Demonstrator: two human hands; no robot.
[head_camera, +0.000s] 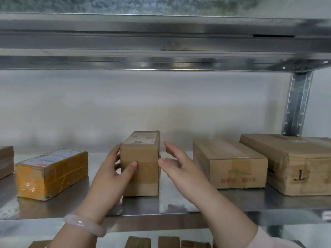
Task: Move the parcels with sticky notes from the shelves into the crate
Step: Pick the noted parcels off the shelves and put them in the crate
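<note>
A small upright cardboard parcel (143,158) with a white label on top stands in the middle of the metal shelf (179,203). My left hand (111,176) rests against its left side, with the thumb on its front face. My right hand (179,169) hovers open just to its right, fingers spread and the thumb close to the right edge. No sticky note shows on any parcel from here. The crate is out of view.
A yellow-taped parcel (52,174) lies at the left, and a box edge (6,161) is at the far left. Two larger brown boxes (229,163) (293,163) sit at the right. The upper shelf beam (161,51) hangs overhead. More parcels (168,242) show on the shelf below.
</note>
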